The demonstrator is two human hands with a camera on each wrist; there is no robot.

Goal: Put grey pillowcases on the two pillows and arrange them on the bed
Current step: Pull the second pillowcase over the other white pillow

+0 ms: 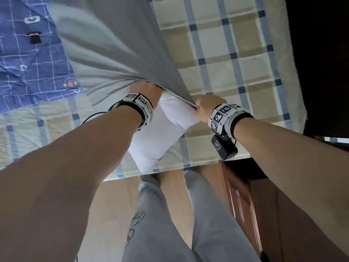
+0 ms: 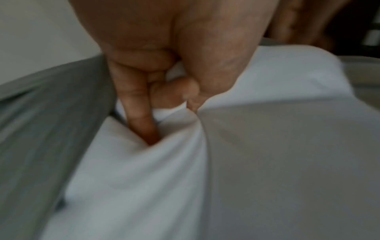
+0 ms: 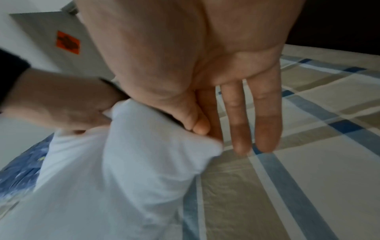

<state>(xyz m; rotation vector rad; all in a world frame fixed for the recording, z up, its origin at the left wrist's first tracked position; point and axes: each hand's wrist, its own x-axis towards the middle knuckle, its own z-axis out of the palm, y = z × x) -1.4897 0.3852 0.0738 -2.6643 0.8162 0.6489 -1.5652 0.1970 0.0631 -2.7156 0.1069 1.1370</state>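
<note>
- The white pillow (image 1: 158, 137) is lying on the checked bed (image 1: 236, 53) at its near edge, long axis running from the person's legs away and up toward the hands; its near end is bare, while its far end is going into the mouth of the grey pillowcase (image 1: 113, 53), which is stretching away beyond both hands.
- The left hand (image 1: 145, 91) is sitting at the left side of that mouth, its fingers (image 2: 139, 113) curled and clamping the pillow's white cloth along with the grey hem (the wrist view is blurred, so how much hem is caught is unclear).
- The right hand (image 1: 207, 108) is at the right corner, thumb and forefinger pinching the case's edge against the pillow corner, the other fingers (image 3: 252, 113) hanging straight and apart.
- Both hands are about equally near the opening; judging by this, the case needs drawing back along the pillow's length, toward the person.
- A blue printed cover (image 1: 28, 63) is lying further left on the bed.
</note>
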